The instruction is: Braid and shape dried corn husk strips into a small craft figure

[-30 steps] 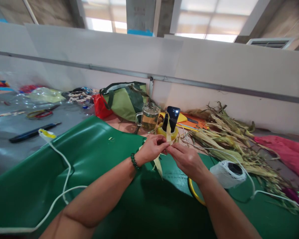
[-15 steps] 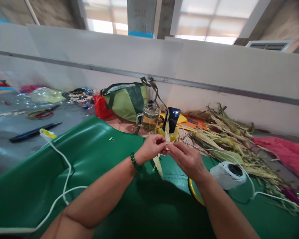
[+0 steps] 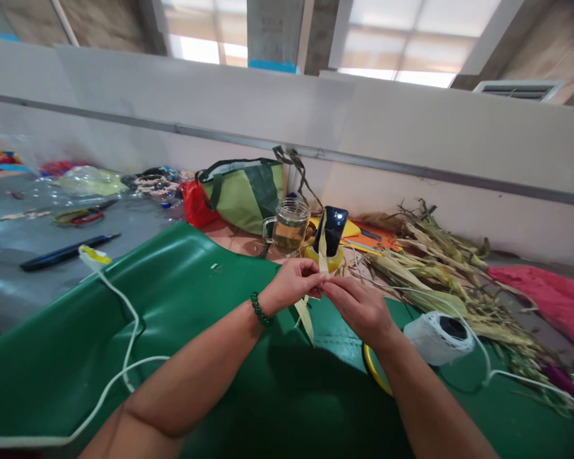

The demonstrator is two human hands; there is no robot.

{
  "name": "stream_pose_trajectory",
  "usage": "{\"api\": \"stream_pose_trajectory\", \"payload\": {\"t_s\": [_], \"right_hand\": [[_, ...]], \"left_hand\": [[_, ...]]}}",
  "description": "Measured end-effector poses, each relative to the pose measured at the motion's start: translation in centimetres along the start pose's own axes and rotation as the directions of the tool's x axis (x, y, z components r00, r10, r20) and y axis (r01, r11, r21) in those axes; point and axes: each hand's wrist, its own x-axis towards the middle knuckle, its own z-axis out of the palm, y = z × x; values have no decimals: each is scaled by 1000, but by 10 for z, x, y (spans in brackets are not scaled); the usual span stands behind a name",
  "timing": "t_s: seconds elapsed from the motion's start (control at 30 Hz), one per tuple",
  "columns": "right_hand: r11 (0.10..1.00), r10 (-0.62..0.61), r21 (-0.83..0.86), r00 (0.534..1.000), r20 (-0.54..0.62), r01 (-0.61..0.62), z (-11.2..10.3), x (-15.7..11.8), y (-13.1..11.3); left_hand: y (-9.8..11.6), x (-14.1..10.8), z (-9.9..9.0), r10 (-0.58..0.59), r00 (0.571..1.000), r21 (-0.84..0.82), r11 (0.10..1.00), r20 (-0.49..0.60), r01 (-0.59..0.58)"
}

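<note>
My left hand (image 3: 294,282), with a green bead bracelet (image 3: 259,309) at its wrist, pinches a pale dry husk strip (image 3: 323,254). The fingertips of my right hand (image 3: 361,306) meet those of the left and close on the same strip. One end of it rises in front of a dark phone (image 3: 333,228). Another pale husk piece (image 3: 305,320) hangs below the left fingers over the green sheet (image 3: 210,382). What lies between the fingertips is partly hidden.
Behind my hands stand a glass mug (image 3: 290,226) and a green bag (image 3: 242,194). Dry husks (image 3: 425,268) are heaped at right, near a white roll (image 3: 439,336) and yellow ring (image 3: 374,370). Scissors (image 3: 81,215) lie left. A white cable (image 3: 134,325) crosses the sheet.
The view has shifted very slightly. My hands keep nearly the same pose, their fingertips still together at the husk strip.
</note>
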Motion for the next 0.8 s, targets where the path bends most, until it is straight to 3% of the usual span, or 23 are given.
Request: {"api": "stream_pose_trajectory", "payload": {"t_s": [0.17,0.8], "right_hand": [[999,-29,-27,1000,-5,29,-1,0,0],[999,40,-33,999,24,-39,-2,9,-10]], "left_hand": [[0,-1,-1,2,1000,-10,1000,15,-2],[-7,0,1,84,996,69,994,16,-85]]}}
